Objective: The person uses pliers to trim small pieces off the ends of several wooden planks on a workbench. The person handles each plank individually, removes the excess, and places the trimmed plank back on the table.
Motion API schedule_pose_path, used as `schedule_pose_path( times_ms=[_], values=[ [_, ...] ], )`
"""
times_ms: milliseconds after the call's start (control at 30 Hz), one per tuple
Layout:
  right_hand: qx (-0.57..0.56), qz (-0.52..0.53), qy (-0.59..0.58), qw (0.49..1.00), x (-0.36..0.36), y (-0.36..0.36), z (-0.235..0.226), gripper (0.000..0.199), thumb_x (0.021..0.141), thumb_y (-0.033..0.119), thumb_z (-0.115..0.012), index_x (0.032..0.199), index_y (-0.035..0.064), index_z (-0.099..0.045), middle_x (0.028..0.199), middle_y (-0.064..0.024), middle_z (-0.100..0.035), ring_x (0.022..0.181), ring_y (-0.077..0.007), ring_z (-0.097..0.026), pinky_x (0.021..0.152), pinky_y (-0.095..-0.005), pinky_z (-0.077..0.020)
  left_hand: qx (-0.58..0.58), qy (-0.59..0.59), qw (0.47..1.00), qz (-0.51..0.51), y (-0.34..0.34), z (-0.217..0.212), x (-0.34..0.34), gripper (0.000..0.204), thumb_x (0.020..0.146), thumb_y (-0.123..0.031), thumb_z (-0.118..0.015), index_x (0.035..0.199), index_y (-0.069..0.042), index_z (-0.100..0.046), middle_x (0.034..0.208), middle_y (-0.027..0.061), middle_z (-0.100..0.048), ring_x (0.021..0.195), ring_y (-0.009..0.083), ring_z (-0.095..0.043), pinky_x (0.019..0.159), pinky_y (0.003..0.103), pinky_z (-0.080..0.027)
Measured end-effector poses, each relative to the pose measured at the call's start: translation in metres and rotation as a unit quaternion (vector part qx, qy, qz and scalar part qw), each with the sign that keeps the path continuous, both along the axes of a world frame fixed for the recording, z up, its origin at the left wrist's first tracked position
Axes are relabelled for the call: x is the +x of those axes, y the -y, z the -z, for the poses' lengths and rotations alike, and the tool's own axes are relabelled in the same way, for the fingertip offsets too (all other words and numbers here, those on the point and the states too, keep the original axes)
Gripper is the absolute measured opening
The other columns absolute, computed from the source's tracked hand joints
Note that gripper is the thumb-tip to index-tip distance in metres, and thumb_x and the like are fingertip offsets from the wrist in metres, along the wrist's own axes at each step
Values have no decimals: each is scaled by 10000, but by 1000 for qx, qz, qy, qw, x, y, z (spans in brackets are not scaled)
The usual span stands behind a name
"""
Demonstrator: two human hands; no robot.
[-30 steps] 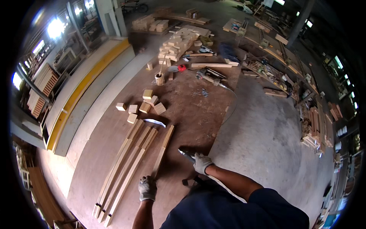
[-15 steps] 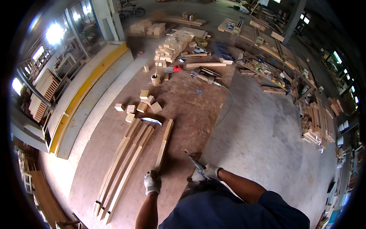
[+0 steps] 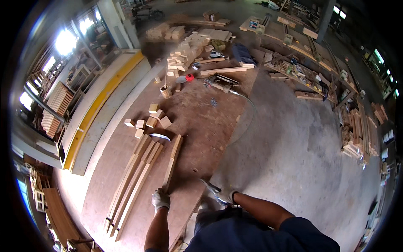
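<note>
Head view looks down on a workshop floor. Left gloved hand, low and left of centre, is closed around the near end of a long wooden strip that runs up toward scattered wood blocks. Right gloved hand, just right, grips a slim tool. More wooden slats lie beside the strip.

Small wooden blocks lie scattered on the floor at mid-left. Farther off stands a stack of cut blocks, with a red-capped tool just near it and lumber piles far right.
</note>
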State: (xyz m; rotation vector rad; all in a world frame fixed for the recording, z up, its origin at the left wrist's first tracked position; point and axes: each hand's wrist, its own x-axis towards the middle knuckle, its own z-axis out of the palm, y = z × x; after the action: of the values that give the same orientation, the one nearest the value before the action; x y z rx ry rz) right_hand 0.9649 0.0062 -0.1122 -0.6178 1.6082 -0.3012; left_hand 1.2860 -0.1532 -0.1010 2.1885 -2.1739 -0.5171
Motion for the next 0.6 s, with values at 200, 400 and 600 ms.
schedule_pose_path(
  times_ms=[200, 400, 600],
  values=[
    [-17, -43, -75, 996, 6, 8, -57, 352, 933, 315, -671, 927, -22, -775, 748, -158, -739, 614, -243, -718, 556, -421, -548, 26, 12, 999, 13, -1, -19, -1, 224, 841, -156, -703, 1047, -68, -706, 1106, 199, -724, 1035, 419, -693, 890, 500, -562],
    [-86, -6, -126, 988, 23, -7, 20, 352, 944, 328, -638, 916, 5, -776, 765, -166, -741, 599, -230, -710, 581, -427, -561, 1, -33, 995, 98, 5, -1, 11, 273, 843, -192, -709, 1090, -78, -689, 1115, 195, -712, 1044, 418, -685, 880, 510, -559],
    [-42, 14, -123, 991, 42, -6, 31, 303, 985, 264, -603, 973, 3, -757, 737, -117, -727, 606, -235, -705, 549, -396, -546, 1, -15, 993, 118, 8, 4, 19, 255, 858, -215, -695, 1072, -78, -679, 1123, 196, -709, 1058, 438, -670, 887, 540, -547]
  ],
)
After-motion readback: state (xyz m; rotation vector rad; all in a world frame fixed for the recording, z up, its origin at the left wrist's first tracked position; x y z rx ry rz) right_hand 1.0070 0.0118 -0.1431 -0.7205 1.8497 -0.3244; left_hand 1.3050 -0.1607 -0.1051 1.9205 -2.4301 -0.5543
